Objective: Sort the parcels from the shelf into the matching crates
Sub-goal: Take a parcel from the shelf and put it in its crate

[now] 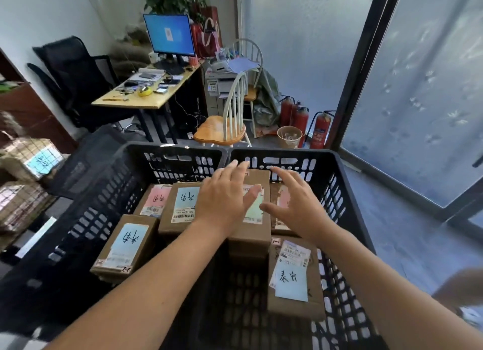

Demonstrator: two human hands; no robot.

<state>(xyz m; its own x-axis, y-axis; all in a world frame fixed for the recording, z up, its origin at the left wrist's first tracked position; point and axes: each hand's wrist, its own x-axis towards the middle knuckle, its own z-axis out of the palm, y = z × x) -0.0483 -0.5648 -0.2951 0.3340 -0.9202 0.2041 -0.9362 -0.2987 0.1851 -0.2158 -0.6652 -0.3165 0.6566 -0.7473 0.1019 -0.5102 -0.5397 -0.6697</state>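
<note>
Parcel (252, 226) lies at the divider between 2 black crates (339, 192), among other labelled parcels. Left hand (224, 198) and right hand (295, 203) hover just above it, fingers spread, gripping nothing. Step: placement or release. Next: fetch another shelf parcel.

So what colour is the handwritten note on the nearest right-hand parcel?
Light blue note, clearest in the head view.

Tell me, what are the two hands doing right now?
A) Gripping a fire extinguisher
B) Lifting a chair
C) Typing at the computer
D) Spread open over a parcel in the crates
D: the left hand and the right hand both have straight, spread fingers over a brown parcel inside the dark crates, and neither hand grips anything.
</note>
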